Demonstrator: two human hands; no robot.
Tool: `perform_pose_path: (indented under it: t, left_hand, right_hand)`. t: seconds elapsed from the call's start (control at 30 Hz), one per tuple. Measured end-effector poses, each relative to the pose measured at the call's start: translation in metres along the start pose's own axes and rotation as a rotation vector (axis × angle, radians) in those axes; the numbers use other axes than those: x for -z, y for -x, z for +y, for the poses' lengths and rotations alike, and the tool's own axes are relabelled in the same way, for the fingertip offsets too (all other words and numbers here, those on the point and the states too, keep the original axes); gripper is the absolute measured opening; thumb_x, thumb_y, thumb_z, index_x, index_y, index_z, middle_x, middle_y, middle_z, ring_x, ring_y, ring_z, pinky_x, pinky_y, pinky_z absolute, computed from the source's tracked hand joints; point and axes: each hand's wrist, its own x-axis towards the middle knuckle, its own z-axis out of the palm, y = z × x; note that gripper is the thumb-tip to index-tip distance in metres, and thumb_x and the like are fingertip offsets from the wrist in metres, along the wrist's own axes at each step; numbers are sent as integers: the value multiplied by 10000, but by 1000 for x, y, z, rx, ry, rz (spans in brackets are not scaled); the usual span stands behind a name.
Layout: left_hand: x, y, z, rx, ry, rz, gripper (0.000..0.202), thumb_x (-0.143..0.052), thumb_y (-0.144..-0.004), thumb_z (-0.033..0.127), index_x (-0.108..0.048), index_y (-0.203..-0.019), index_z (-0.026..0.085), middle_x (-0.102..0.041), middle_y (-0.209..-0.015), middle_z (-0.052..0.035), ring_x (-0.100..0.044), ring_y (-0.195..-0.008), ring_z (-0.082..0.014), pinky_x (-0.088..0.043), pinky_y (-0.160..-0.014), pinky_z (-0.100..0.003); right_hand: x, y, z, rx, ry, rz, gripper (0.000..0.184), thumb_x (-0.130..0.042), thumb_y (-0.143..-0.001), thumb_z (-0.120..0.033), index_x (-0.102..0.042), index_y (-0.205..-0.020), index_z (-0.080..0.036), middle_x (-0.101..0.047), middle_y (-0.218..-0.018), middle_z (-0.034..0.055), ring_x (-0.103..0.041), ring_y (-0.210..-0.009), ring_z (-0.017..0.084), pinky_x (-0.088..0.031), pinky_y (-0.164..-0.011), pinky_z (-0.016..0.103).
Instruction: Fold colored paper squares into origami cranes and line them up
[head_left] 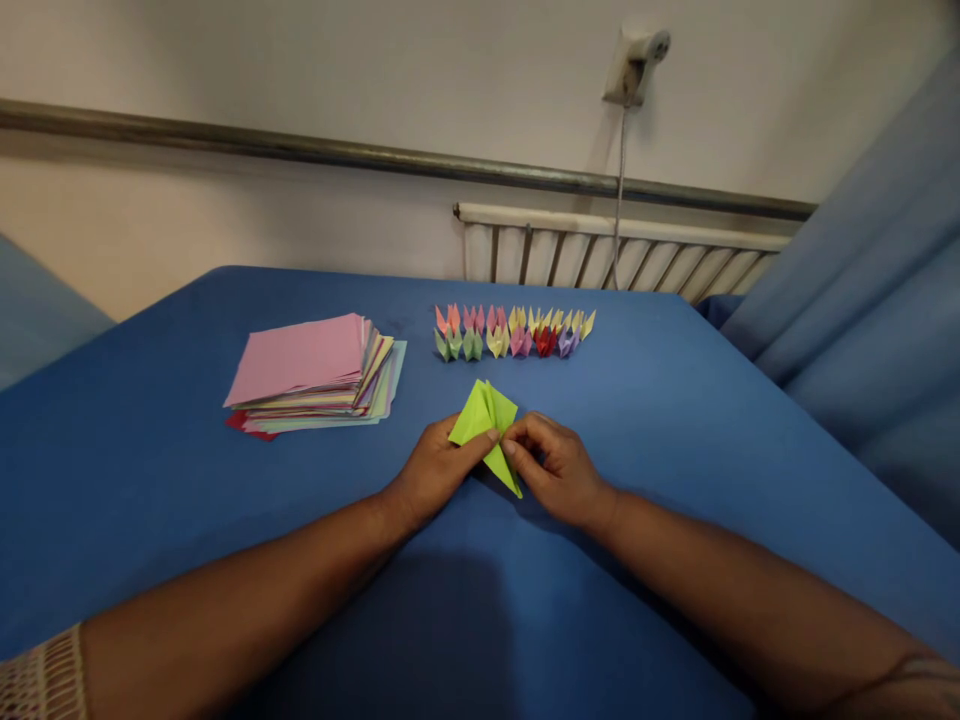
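A lime-green sheet of origami paper point(480, 415), folded into a pointed, layered shape, is held between both hands above the blue table. My left hand point(441, 462) grips its left side, thumb pressed on the front near the middle and fingers hidden behind. On the other side, my right hand point(555, 465) pinches the right edge between thumb and curled index finger. One narrow point of the paper hangs down between the hands, while wider flaps stick up. Beyond them stand two rows of small folded paper cranes point(520, 342) in pink, yellow, green, red and purple.
A thick stack of coloured paper point(300, 362) lies to the left on the blue table point(660, 420). Behind the table are a metal rail point(337, 150), a white radiator point(585, 225) and a wall socket with a plugged-in cord point(626, 75). Blue curtain point(885, 240) hangs at right.
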Motion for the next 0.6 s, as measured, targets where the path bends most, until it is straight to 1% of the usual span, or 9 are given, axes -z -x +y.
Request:
perform_pose_path:
  t: [0.17, 0.2, 0.27, 0.33, 0.37, 0.43, 0.5, 0.57, 0.6]
  left_hand:
    - [0, -1, -2, -55, -37, 11, 283, -680, -732, 374, -643, -901, 150, -648, -810, -9, -576, -740, -158, -461, -703, -267]
    - [0, -2, -2, -49, -15, 21, 291, -683, -727, 370, -642, -913, 150, -656, -829, -13, -582, -751, -162, -464, -713, -273]
    - [1, -3, -1, -19, 42, 35, 306, -688, -714, 361, -639, -925, 146, -667, -848, -19, -590, -747, -165, -471, -719, -284]
    - [1, -3, 0, 27, 93, 8, 313, -697, -699, 351, -636, -925, 144, -671, -835, -20, -594, -726, -164, -476, -706, -289]
    - [2, -2, 2, 47, 109, -23, 313, -703, -690, 342, -637, -924, 145, -672, -825, -19, -596, -719, -164, -477, -699, -289]
    - [3, -1, 3, 80, 122, -102, 306, -714, -673, 320, -642, -916, 150, -671, -799, -12, -596, -703, -161, -476, -676, -280]
    - [3, 0, 4, 100, 108, -188, 286, -718, -665, 299, -649, -903, 158, -665, -765, 3, -590, -675, -149, -467, -645, -261]
    - [3, 1, 3, 111, 85, -240, 268, -716, -667, 289, -652, -894, 163, -660, -744, 13, -586, -654, -138, -458, -622, -245]
    - [3, 1, 3, 113, 79, -240, 272, -717, -668, 288, -649, -900, 163, -662, -746, 12, -589, -655, -138, -459, -620, -243]
  right_hand:
    - [-1, 0, 4, 26, -49, -13, 66, -530, -844, -164, -582, -825, -199, -523, -725, -14, -509, -660, 113, -407, -626, 244]
    - [-1, 0, 4, 16, -61, 4, 63, -535, -841, -167, -587, -824, -198, -521, -719, -17, -508, -652, 110, -407, -620, 242]
    - [0, -1, 6, -56, -95, 89, 45, -561, -838, -203, -588, -873, -199, -522, -710, -25, -505, -628, 106, -410, -603, 241]
    - [0, -2, 8, -167, -159, 187, 183, -612, -820, -273, -565, -982, -202, -535, -718, -31, -501, -602, 104, -414, -579, 241]
    - [0, -3, 9, -222, -209, 211, 269, -638, -802, -310, -548, -1031, -201, -554, -749, -26, -501, -596, 102, -417, -568, 240]
    - [-2, -6, 11, -302, -339, 194, 367, -674, -763, -365, -537, -1061, -199, -595, -830, -3, -517, -608, 99, -431, -566, 240]
    - [-4, -8, 12, -342, -480, 125, 340, -682, -742, -395, -566, -990, -192, -621, -857, 13, -544, -639, 103, -451, -591, 244]
    - [-5, -10, 13, -362, -569, 58, 274, -675, -741, -418, -584, -853, -185, -615, -746, -5, -541, -612, 103, -449, -580, 240]
    - [-6, -10, 13, -369, -587, 38, 263, -671, -744, -427, -577, -782, -183, -593, -672, -20, -524, -577, 99, -437, -552, 232]
